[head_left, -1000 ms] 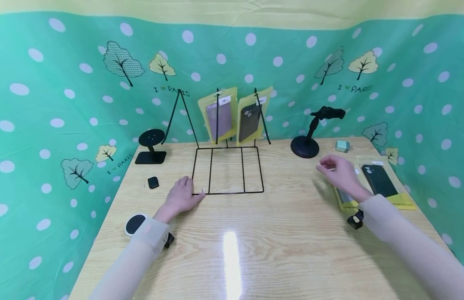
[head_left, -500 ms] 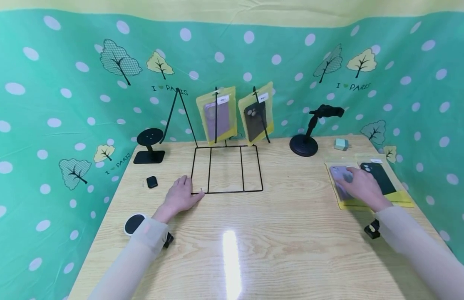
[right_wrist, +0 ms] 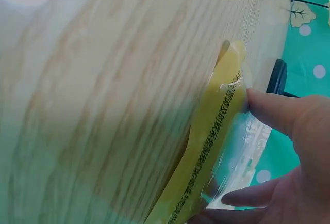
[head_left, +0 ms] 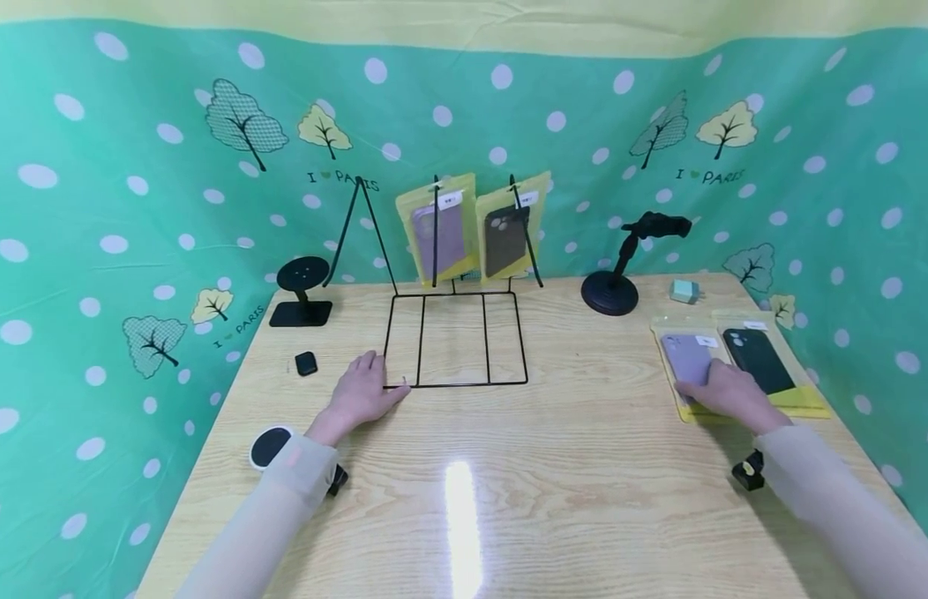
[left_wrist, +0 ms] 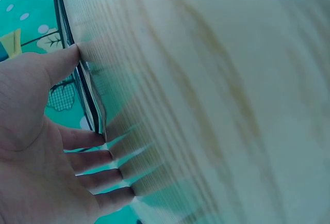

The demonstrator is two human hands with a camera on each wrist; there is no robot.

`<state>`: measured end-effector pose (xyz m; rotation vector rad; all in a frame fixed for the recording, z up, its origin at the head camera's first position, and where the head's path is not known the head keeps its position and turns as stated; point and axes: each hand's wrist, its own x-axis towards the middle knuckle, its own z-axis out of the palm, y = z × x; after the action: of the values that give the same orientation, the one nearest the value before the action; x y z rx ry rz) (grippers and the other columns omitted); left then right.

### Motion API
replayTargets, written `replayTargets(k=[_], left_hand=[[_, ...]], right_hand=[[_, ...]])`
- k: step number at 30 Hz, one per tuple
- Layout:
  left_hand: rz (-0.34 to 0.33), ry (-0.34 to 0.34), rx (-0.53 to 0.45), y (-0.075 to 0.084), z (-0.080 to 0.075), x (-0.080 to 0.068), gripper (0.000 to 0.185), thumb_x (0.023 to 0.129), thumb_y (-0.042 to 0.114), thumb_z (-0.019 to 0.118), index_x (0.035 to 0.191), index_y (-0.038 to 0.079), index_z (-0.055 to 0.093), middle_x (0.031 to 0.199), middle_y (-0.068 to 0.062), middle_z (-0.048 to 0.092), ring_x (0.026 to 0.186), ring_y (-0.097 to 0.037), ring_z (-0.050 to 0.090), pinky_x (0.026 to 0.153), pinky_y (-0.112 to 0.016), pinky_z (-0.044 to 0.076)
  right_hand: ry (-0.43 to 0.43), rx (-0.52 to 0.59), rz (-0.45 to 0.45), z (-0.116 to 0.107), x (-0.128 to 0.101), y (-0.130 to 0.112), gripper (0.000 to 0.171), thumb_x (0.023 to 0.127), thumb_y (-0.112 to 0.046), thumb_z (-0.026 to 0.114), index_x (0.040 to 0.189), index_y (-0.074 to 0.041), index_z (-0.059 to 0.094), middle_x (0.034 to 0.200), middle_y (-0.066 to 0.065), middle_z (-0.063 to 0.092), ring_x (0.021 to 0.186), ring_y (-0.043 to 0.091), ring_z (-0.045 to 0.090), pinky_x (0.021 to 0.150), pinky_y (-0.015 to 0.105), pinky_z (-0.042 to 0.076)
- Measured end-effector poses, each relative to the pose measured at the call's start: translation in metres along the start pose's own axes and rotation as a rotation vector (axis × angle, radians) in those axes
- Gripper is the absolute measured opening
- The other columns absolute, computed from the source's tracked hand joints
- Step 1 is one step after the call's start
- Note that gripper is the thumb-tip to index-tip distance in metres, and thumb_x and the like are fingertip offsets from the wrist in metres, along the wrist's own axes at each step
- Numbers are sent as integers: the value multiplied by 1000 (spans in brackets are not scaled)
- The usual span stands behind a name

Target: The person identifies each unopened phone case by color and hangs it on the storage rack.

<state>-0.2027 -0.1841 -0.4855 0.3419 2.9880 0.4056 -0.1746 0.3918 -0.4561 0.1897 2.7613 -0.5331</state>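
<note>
At the front left corner of a black wire rack [head_left: 464, 385], my left hand [head_left: 361, 391] rests on the table with fingers extended, thumb by the front bar. My right hand [head_left: 733, 393] holds a yellow-edged clear pouch with a purple phone case [head_left: 686, 356]; in the right wrist view the thumb [right_wrist: 273, 109] is at one edge of the pouch and the fingers are at the other. A pouch with a dark phone case [head_left: 759, 360] lies just right of it. From the rack hang two similar pouches, one with a purple case [head_left: 450, 237], one with a black case [head_left: 506, 241].
At the back left stands a black disc-topped stand [head_left: 302, 274], with a small black square item [head_left: 306, 363] in front. A round white-rimmed pad [head_left: 271, 448] lies beside my left forearm. A black round-based stand [head_left: 609, 293] and a pale blue charger [head_left: 684, 290] are back right.
My right hand has come down and right from above the table onto the purple-case pouch, then slid toward its near end. The hanging black-case pouch has swung slightly. My left hand stays put.
</note>
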Motion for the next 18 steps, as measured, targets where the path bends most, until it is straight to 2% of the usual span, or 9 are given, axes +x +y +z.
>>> replayTargets(k=[4, 8, 11, 15, 18], left_hand=[[4, 3, 5, -1, 1, 1, 84, 91, 51, 56, 137, -15, 35, 143, -34, 31, 129, -49, 30, 102, -57, 31], [1, 0, 4, 0, 1, 0, 84, 91, 51, 57, 138, -15, 35, 143, -34, 30, 129, -49, 30, 102, -57, 32], [2, 1, 1, 0, 0, 0, 84, 91, 51, 57, 137, -15, 35, 143, -34, 30, 129, -49, 30, 102, -57, 32], [7, 5, 4, 0, 0, 0, 83, 92, 50, 56, 137, -16, 35, 142, -34, 30, 129, -49, 30, 102, -57, 32], [7, 7, 6, 0, 0, 0, 83, 92, 50, 56, 137, -16, 35, 142, -34, 30, 129, -49, 30, 102, -57, 32]], right_hand=[[-21, -16, 16, 0, 1, 2, 92, 87, -58, 58, 116, 27, 38, 98, 37, 52, 77, 36, 51, 63, 45, 46], [-13, -17, 5, -1, 3, 5, 88, 88, -61, 53, 108, 25, 46, 89, 30, 54, 72, 33, 49, 59, 39, 44], [1, -30, 3, -1, 5, 8, 76, 93, -59, 46, 91, 16, 54, 78, 23, 51, 71, 32, 46, 57, 37, 41], [15, -63, 10, -2, 7, 10, 62, 97, -52, 43, 67, 1, 54, 68, 14, 45, 74, 33, 42, 58, 37, 36], [6, -66, 32, -3, 9, 9, 62, 97, -49, 45, 69, 5, 57, 72, 17, 45, 78, 37, 40, 63, 43, 37]])
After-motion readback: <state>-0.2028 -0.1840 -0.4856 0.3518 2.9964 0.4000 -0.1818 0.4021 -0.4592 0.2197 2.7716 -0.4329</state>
